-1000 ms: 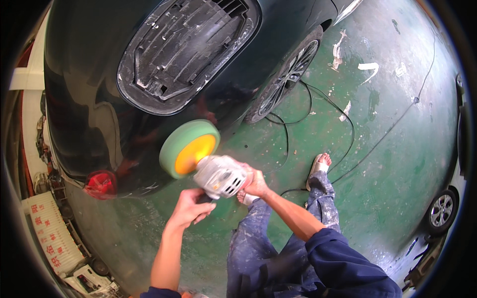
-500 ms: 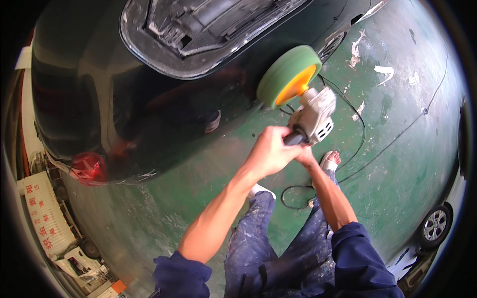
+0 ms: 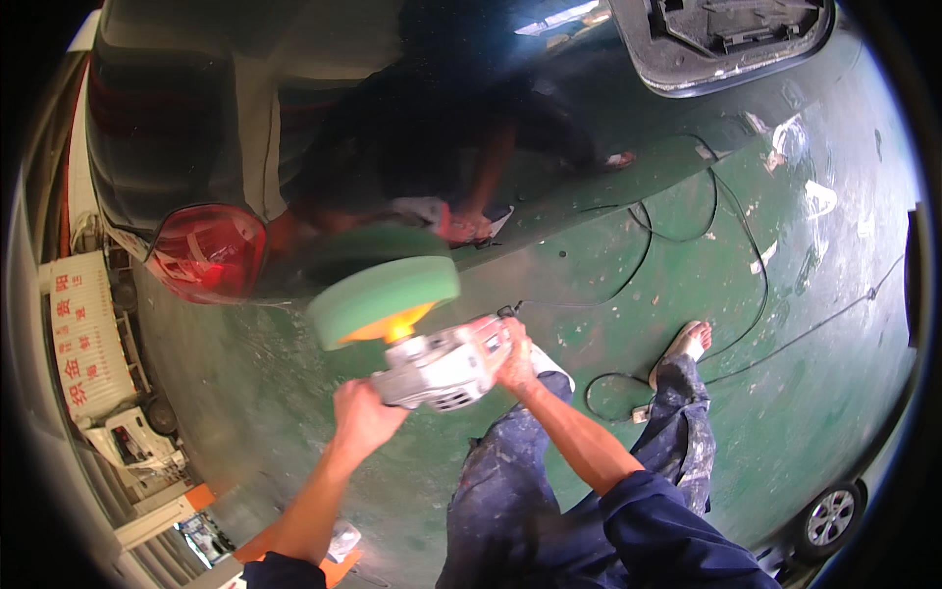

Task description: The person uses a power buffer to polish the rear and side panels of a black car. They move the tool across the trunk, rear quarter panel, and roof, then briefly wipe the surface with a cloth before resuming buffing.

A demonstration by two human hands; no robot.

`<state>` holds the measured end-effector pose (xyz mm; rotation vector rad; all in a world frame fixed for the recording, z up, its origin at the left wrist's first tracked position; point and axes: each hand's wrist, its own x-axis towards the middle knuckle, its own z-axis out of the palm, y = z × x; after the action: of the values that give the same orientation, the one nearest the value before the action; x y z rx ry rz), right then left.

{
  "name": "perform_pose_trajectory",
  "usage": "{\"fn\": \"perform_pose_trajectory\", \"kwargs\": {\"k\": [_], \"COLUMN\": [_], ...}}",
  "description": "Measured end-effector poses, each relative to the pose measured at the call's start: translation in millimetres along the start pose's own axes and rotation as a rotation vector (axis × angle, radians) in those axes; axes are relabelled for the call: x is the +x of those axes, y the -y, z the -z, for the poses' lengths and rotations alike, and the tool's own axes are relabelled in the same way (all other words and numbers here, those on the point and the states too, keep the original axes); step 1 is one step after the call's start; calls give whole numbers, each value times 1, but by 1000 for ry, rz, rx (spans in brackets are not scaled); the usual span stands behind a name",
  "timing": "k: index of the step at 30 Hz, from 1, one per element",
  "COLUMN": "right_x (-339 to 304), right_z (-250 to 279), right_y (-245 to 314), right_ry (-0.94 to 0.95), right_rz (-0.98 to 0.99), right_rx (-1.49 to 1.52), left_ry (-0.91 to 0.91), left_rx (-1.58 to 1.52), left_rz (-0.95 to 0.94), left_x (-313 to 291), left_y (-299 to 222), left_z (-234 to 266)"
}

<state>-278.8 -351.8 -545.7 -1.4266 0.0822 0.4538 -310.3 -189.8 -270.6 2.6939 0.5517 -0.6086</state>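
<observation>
Both my hands hold a power polisher [image 3: 446,368] with a grey-white body. Its thick green foam pad [image 3: 388,299] sits on a yellow backing plate [image 3: 397,325] and faces the car's dark, glossy side. My left hand [image 3: 368,417] is closed at the head end, and the handle inside it is hidden. Around the rear of the body, near the cord, wraps my right hand [image 3: 512,353]. The pad is a little right of the red tail light [image 3: 208,252]. A green reflection shows just above it in the dark car body [image 3: 353,128]; whether they touch, I cannot tell.
A black cord [image 3: 648,245] runs from the polisher in loops across the green floor [image 3: 608,294], near my right foot [image 3: 692,339]. At upper right is a dark opening [image 3: 736,39] in the car. A parked truck [image 3: 93,334] stands left; another car's wheel [image 3: 832,517] is lower right.
The polisher has swung left and down, from beneath the opening toward the tail light. Its pad has turned to face up the picture. The view has shifted, with the opening now farther right.
</observation>
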Motion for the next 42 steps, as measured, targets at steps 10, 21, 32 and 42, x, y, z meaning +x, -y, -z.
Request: {"fn": "perform_pose_trajectory", "kwargs": {"k": [10, 21, 32, 42], "right_x": [17, 68, 52, 63], "right_z": [105, 43, 46, 125], "right_y": [-51, -55, -40, -11], "right_ry": [45, 315, 219, -60], "right_rz": [208, 281, 614, 602], "right_rx": [-255, 118, -441, -419], "left_ry": [-524, -1012, -992, -986], "left_rx": [-120, 109, 67, 430], "left_rz": [-169, -418, -375, -617], "left_x": [22, 55, 62, 105], "left_y": [-48, 40, 43, -105], "left_z": [-84, -123, -119, -124]}}
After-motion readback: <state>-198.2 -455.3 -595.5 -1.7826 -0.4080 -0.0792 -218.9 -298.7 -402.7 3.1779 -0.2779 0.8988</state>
